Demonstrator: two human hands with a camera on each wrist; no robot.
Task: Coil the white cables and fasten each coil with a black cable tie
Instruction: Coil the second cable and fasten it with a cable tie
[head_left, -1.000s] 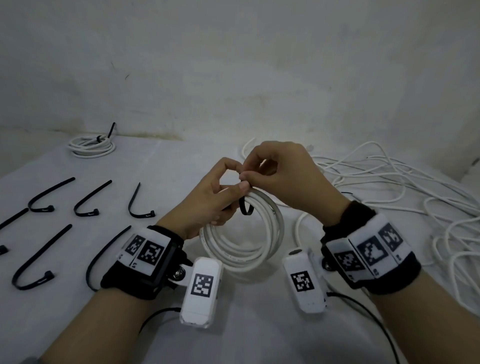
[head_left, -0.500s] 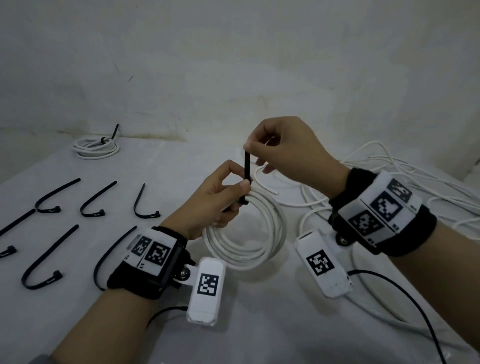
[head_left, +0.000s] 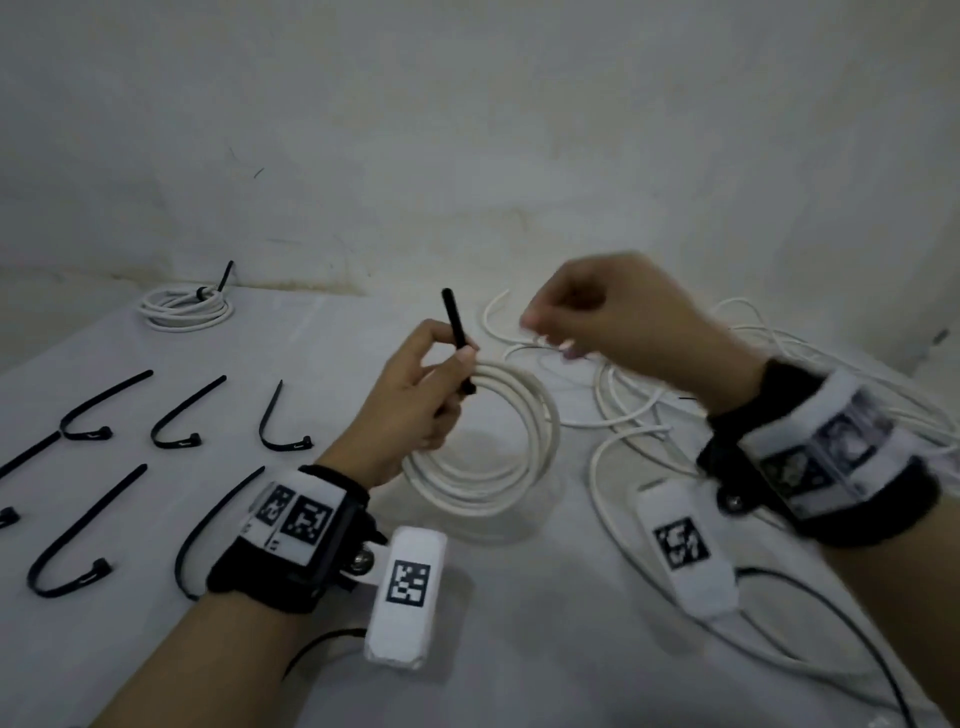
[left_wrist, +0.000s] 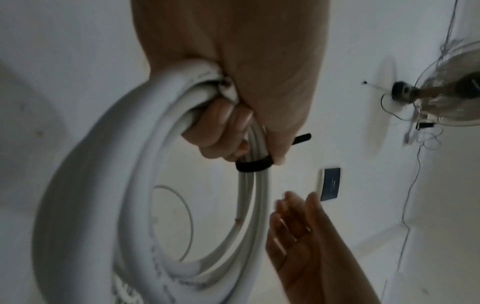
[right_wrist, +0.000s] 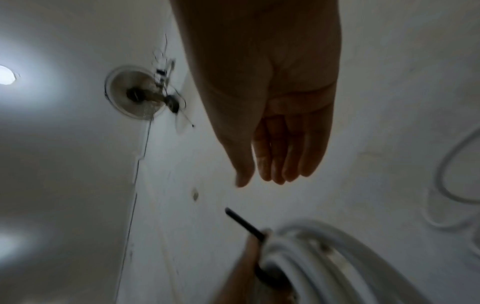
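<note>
My left hand (head_left: 431, 384) grips a white cable coil (head_left: 498, 457) at its top, where a black cable tie (head_left: 457, 332) is cinched round the strands. The tie's free tail sticks straight up past my thumb. In the left wrist view my curled fingers (left_wrist: 221, 131) hold the coil (left_wrist: 103, 185) just above the tie band (left_wrist: 254, 165). My right hand (head_left: 587, 322) hovers blurred to the right of the tail, fingers relaxed and holding nothing. In the right wrist view its fingers (right_wrist: 280, 160) are straight above the tie tail (right_wrist: 244, 224) and the coil (right_wrist: 324, 253).
Several loose black ties (head_left: 176, 415) lie on the white table (head_left: 519, 623) at the left. A tied coil (head_left: 187, 306) sits at the back left by the wall. A tangle of loose white cable (head_left: 675, 395) spreads to the right, under my right wrist.
My right hand pulled the tie tail upward, then let go of it and swung away to the right. My left hand kept its grip on the coil, which tilted up slightly.
</note>
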